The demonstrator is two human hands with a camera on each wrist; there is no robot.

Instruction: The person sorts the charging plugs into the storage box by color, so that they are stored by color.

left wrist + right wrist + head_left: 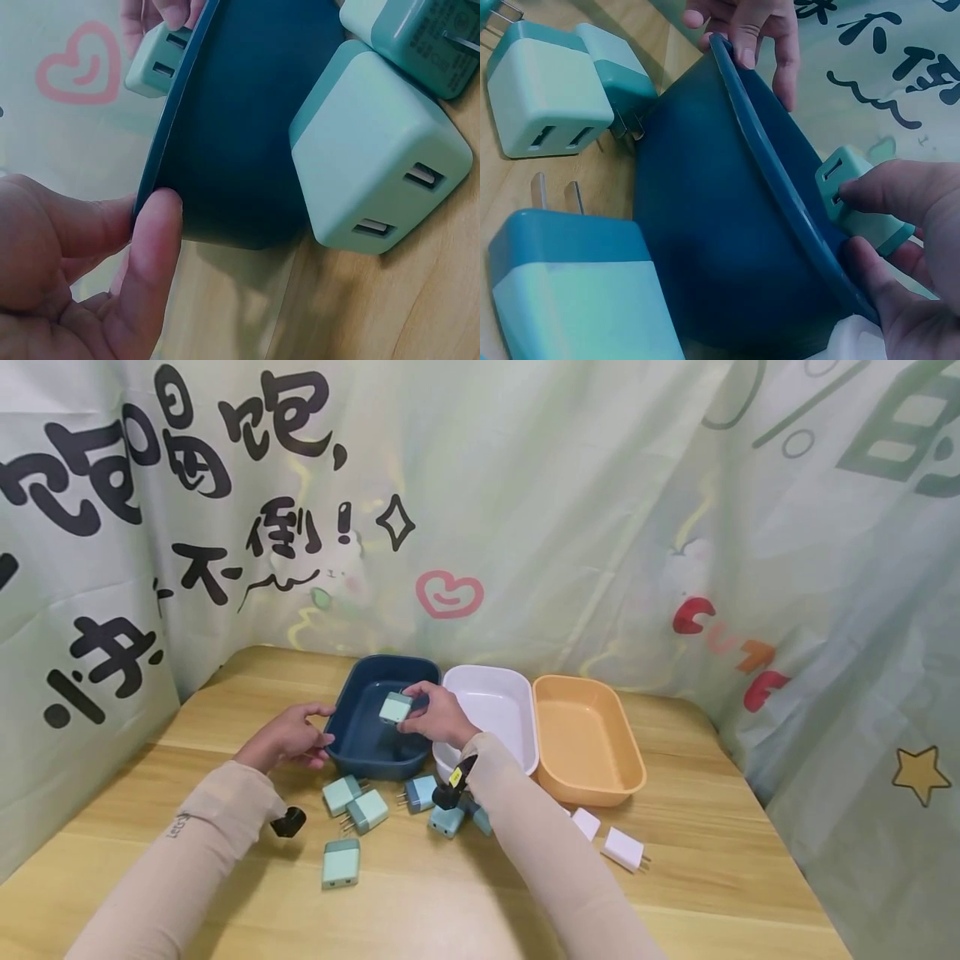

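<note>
Pale green plastic charger, shaped like a little box with a darker green end [394, 708], is in the right hand [444, 718], over the open top of a dark blue plastic tray [378, 768]. The right fingers pinch it, and it sits at their tips, off to the left. It looks as if its long way runs from back to front, with the dark end far away and the end with two slots facing the person. The right hand is nearest, since it has the charger. The left hand [296, 737] is over at the left side of the tray, and its fingers pinch the rim. A white plastic tray [495, 702] stands just to the right of the blue one. More green box chargers [341, 862] lie on the light wooden bench [420, 910] in front. I cannot see any metal pins on the held charger, and the right fingers hide part of it. In the left wrist view, the blue rim covers some of it too. I cannot tell how high it is over the tray floor. The beige right sleeve [555, 852] hides part of a white charger [585, 823].
</note>
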